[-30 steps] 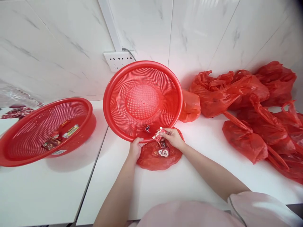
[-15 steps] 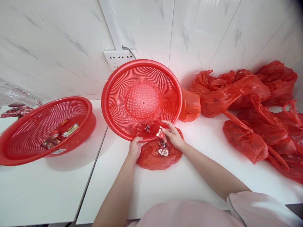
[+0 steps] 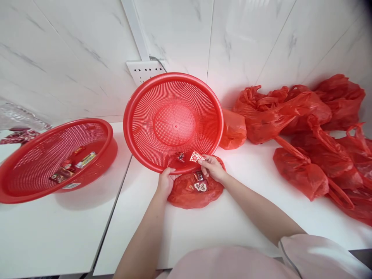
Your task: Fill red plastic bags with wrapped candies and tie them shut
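A red plastic basket (image 3: 174,126) is tilted toward me, and my left hand (image 3: 166,182) grips its near rim. Between the thumb and fingers of my right hand (image 3: 211,167) is a small packet (image 3: 196,156) with a red and white pattern, held over the basket's lower inside wall. Left of it, one small wrapped piece (image 3: 180,157) with dark lettering lies in the basket. Just below the rim, an open red plastic bag (image 3: 194,199) rests on the table, with a few wrapped snacks (image 3: 200,186) showing in its mouth.
A second red basket (image 3: 108,143) at left leans and holds several wrapped snacks. Several filled red plastic bags (image 3: 302,166) crowd the right side. A power strip (image 3: 145,70) is on the tiled wall behind. A seam (image 3: 112,213) divides the white tables.
In my right hand the packet has turned so its patterned face shows more flatly, and the fingers have closed in around it. My left hand and the basket stay nearly still.
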Available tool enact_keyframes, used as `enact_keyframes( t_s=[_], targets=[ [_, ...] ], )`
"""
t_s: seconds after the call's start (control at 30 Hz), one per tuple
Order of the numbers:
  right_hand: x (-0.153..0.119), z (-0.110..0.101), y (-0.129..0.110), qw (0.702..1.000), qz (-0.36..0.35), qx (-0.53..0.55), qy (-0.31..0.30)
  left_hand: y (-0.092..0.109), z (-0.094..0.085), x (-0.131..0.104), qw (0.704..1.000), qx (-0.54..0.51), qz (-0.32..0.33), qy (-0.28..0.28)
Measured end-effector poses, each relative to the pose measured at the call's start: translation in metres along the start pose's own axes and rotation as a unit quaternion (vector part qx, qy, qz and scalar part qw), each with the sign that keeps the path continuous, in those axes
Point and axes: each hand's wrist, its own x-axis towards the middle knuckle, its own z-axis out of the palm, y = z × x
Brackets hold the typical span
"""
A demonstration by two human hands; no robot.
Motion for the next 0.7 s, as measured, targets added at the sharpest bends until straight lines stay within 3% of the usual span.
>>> enact_keyframes(
  t_s=[0.17,0.7],
  targets=[
    [-0.0046,0.0051,-0.0077,0.999,-0.038,-0.012,-0.016,0.0008,0.0021,-0.0011,1.0,-0.001,-0.004,0.01],
    [-0.0026,-0.0007,-0.0023,0.997,0.021,0.02,-0.068,0.0038,0.0059,-0.0042,1.0,-0.002,-0.015,0.001]
  ],
)
